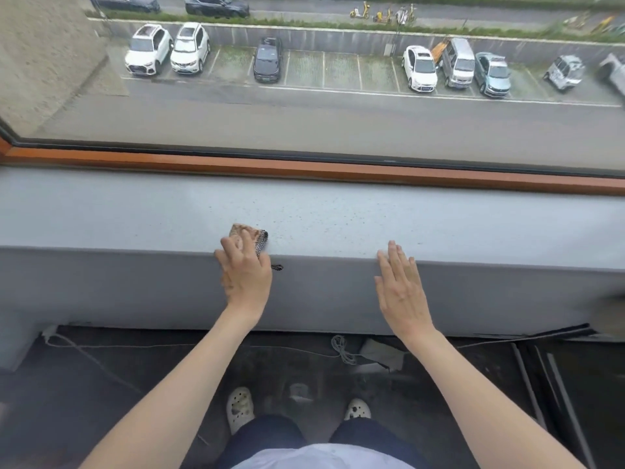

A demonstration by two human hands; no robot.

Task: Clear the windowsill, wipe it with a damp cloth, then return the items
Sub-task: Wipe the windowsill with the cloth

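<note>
A long grey windowsill (pixel 338 218) runs across the view below an orange-brown window frame (pixel 304 169). My left hand (pixel 243 275) presses a small brownish cloth with a dark patterned edge (pixel 248 232) onto the sill near its front edge. A short dark strap of the cloth (pixel 276 267) hangs over the edge. My right hand (pixel 400 286) lies flat with fingers together, its fingertips resting on the sill's front edge, about a forearm's width right of the cloth. It holds nothing. Small dark specks dot the sill right of the cloth.
The window glass (pixel 304 96) rises directly behind the sill. On the dark floor below lie a white cable (pixel 341 350) and a grey flat piece (pixel 382 355), near my feet in white clogs (pixel 240 406). A blurred object (pixel 608 316) sits at the far right.
</note>
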